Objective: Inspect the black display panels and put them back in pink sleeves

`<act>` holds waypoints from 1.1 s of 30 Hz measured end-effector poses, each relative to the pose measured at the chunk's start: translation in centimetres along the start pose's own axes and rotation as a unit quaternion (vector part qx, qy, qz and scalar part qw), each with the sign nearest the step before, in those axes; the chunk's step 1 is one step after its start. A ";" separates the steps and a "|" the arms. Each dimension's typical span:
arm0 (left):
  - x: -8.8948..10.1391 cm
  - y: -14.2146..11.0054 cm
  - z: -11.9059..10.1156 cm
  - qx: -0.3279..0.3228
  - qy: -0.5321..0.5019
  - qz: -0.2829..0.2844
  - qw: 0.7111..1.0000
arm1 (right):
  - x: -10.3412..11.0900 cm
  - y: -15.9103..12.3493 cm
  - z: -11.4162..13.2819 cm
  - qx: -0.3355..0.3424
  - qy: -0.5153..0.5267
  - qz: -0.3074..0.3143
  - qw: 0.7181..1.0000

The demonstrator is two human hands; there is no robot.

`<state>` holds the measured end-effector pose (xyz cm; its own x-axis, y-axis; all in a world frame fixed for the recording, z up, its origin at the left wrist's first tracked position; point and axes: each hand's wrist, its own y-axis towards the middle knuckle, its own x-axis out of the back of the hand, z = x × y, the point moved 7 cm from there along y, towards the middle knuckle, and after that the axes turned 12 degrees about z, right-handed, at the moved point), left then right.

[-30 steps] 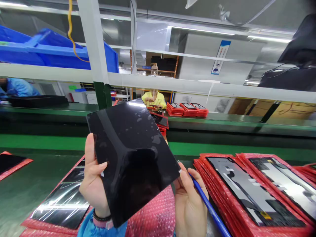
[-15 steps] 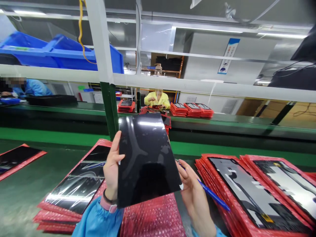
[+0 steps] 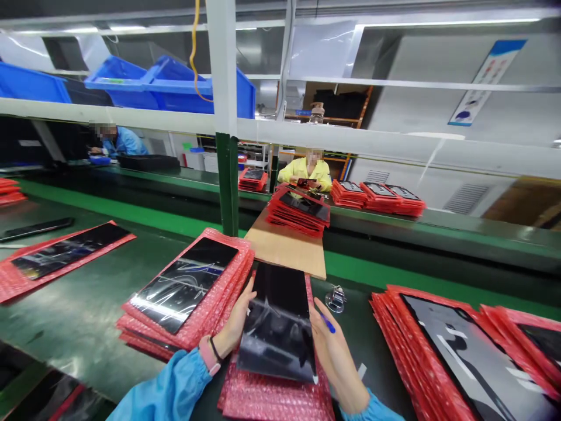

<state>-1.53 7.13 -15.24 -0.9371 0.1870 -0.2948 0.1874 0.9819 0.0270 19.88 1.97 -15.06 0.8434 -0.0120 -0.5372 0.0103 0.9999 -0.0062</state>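
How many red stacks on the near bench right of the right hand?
2: one stack nearest the right hand, a second stack cut off at the frame's right edge. More may be hidden.

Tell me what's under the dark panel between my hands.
Red bubble-wrap sheets show past the near edge of the dark panel; whatever lies directly beneath its middle is covered.

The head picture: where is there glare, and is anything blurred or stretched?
In the head view, bright streaks cross the dark screen on the left-hand stack; in the same view, the panel between the hands shows softer, hazy reflections; also in the head view, the wall sign's lettering is too soft to read, and the right-hand stack seems stretched.
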 end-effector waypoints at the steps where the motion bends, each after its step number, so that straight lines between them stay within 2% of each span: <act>1: 0.3 0.0 0.3 0.007 0.016 -0.005 1.000 | 0.5 0.1 -0.5 0.004 -0.011 -0.009 1.000; 7: 2.0 -2.3 -1.3 0.021 0.089 -0.024 0.996 | 3.7 0.2 -1.8 0.024 -0.079 -0.025 0.996; 10: 3.3 -4.4 -1.0 0.078 0.092 -0.014 0.993 | 4.7 -0.1 -2.2 0.023 -0.097 -0.019 0.995; 13: 4.1 -6.2 0.1 0.151 0.076 0.000 0.986 | 4.6 -0.6 -3.1 0.015 -0.099 0.002 0.995; 18: 2.8 -6.9 0.3 0.254 0.011 0.064 0.965 | 4.0 -1.1 -4.5 -0.004 -0.090 0.056 0.994; 24: 2.4 -5.3 -1.1 0.319 0.045 0.048 0.945 | 4.4 -1.2 -5.0 -0.003 -0.062 0.071 0.996; 28: 1.6 -4.4 -2.6 0.323 0.057 0.045 0.944 | 4.7 -1.1 -5.2 -0.001 -0.039 0.064 0.997; 33: -1.0 -3.9 -3.5 0.302 0.053 0.070 0.949 | 4.8 -0.8 -5.5 -0.004 -0.012 0.051 0.999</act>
<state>-2.31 3.23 -11.73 -0.9089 0.3480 -0.2299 0.4171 0.7566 -0.5036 21.02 1.12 -22.25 0.8524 0.0891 -0.5153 -0.0793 0.9960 0.0410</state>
